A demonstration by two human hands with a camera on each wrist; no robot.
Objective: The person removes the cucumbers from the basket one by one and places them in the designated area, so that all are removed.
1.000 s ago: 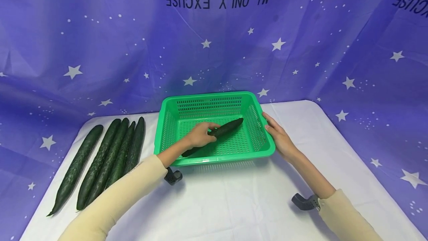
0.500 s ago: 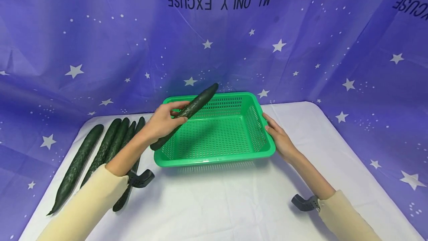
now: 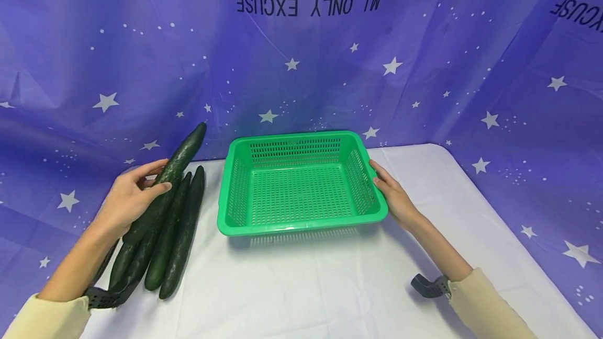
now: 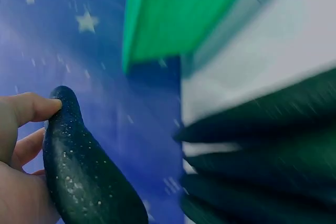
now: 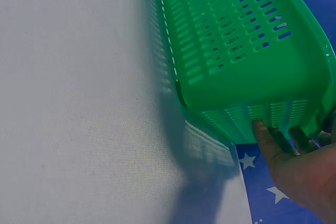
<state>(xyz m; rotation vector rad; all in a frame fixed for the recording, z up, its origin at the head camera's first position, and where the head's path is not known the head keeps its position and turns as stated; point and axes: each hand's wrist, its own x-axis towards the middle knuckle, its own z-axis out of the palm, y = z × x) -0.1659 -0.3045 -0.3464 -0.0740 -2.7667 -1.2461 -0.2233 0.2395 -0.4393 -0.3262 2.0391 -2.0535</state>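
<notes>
A dark green cucumber (image 3: pixel 185 155) is gripped by my left hand (image 3: pixel 127 198), thumb on one side and fingers on the other. It is tilted over the other cucumbers (image 3: pixel 189 224), which lie side by side at the left of the table. In the left wrist view the held cucumber (image 4: pixel 79 171) shows close up, its tip by the thumb. My right hand (image 3: pixel 395 195) holds the right end of a green plastic basket (image 3: pixel 301 228) at its rim. The right wrist view shows fingers (image 5: pixel 270 142) against the basket's outer end wall.
A white cloth (image 3: pixel 301 286) covers the table. Behind it hangs a purple curtain (image 3: pixel 301 93) with white stars and printed letters. Dark camera mounts (image 3: pixel 430 285) sit at both wrists.
My left hand has lifted the cucumber out of the basket and carried it left, over the row of cucumbers. The right hand and the basket have stayed put.
</notes>
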